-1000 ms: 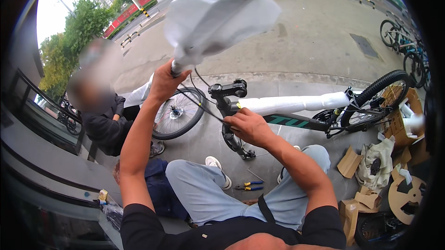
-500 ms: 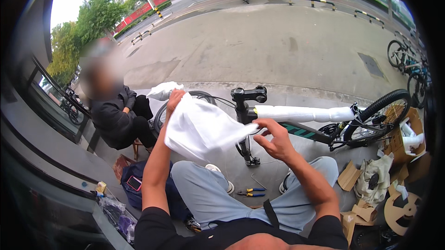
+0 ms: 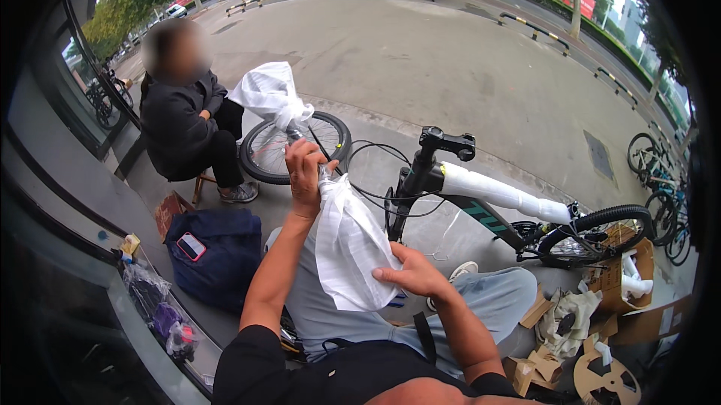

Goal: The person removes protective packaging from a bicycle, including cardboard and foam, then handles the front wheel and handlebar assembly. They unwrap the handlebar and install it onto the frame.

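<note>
A bicycle handlebar [image 3: 294,135] slants between my knees and the wheel, its two ends bundled in white sheeting. My left hand [image 3: 304,177] is closed round it at the neck of the nearer white wrapping [image 3: 349,243]. My right hand [image 3: 413,271] grips the lower right edge of that wrapping, thumb on top. The farther white wrapping [image 3: 272,96] is gathered and tied beyond my left hand. Black cables [image 3: 368,151] loop from the bar toward the bicycle frame [image 3: 477,213], which lies to the right with its top tube in white padding.
A loose wheel [image 3: 330,138] lies beyond the handlebar. On the left a person [image 3: 180,116] sits with folded arms, near a phone [image 3: 191,246] on dark blue cloth [image 3: 218,270]. Cardboard scraps [image 3: 537,367] and an open carton [image 3: 612,285] crowd the right side.
The sheeting was stretched out between my hands; now it hangs gathered round the near end. My right hand has shifted lower, and the view has turned, bringing the wheel into sight.
</note>
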{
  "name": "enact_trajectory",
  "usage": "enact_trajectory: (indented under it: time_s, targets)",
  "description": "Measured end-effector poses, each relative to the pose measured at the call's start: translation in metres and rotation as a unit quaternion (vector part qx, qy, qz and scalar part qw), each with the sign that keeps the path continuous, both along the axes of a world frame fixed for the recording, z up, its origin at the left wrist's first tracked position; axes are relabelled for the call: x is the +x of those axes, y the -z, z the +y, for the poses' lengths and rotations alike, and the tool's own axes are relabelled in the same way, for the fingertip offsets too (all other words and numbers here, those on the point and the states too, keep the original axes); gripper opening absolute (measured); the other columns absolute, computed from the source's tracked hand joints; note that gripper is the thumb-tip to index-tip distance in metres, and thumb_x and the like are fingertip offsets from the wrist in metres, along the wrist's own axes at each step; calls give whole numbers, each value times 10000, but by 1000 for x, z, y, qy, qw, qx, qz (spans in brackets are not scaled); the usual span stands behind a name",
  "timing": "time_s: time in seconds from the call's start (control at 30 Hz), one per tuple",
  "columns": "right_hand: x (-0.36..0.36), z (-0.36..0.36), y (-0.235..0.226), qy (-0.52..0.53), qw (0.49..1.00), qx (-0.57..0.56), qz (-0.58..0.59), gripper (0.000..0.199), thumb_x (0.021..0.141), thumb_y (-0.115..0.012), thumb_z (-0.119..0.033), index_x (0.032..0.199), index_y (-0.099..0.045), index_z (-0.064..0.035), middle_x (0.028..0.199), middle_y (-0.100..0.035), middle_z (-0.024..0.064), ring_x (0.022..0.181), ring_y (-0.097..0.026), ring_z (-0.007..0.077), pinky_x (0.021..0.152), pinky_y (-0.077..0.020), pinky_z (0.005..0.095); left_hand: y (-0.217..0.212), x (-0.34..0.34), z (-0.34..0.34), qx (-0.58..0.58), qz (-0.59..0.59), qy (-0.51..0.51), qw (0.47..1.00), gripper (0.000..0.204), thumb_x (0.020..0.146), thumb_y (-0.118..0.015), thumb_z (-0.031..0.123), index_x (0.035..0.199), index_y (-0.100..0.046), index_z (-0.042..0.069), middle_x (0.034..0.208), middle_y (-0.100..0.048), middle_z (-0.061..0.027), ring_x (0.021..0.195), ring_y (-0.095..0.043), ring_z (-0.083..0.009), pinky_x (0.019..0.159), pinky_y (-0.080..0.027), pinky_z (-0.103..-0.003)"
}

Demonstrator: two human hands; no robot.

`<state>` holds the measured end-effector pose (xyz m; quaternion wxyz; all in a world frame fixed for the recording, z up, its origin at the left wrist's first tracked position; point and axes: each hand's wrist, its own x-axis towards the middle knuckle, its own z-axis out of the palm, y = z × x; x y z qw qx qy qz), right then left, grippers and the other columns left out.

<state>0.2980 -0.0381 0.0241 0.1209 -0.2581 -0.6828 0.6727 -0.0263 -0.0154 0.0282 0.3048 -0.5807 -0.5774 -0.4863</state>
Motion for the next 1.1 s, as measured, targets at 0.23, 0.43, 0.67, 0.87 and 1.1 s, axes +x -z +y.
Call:
enact_trajectory:
  time_s: [0.23,0.43,0.67,0.87,1.1]
  targets:
    - [-14,-37,58,100,986,34,131,458,1074,-714,-198,1476,-633,7,1258,-743,65,1135,-665,135,1014,-525,309,41,29,13,80,-536,223,810,808,945,-803,19,1624,-390,165,1360,-597,-120,965,-714,-200,776,-637,-314]
    - [5,-23,71,104,986,34,128,417,1115,-644,-175,1488,-627,9,1301,-739,84,1196,-652,143,1055,-503,308,39,11,9,179,-622,293,704,387,1129,-517,166,1498,-450,68,1188,-711,-145,909,-729,-231,776,-627,-359]
    - [45,6,85,20,993,-74,84,469,1114,-665,-204,1523,-602,18,1396,-694,63,1295,-599,149,1132,-454,315,28,-11,-19,113,-740,519,412,504,1068,-619,622,1129,-614,122,796,-539,-28,734,-537,-172,756,-540,-373]
    - [32,-1,51,152,895,394,-146,456,981,-811,-170,1392,-677,-23,1309,-735,114,1236,-672,228,1111,-488,362,23,-2,-28,78,-703,453,543,405,1124,-577,532,1057,-593,133,700,-399,34,549,-372,-81,571,-402,-300]
    - [-35,-47,24,262,929,259,35,223,936,-817,-70,1137,-749,-2,1020,-789,122,856,-763,204,757,-611,331,35,27,-46,111,-685,350,630,436,1123,-586,529,1014,-567,108,661,-391,37,514,-362,-92,549,-385,-323]
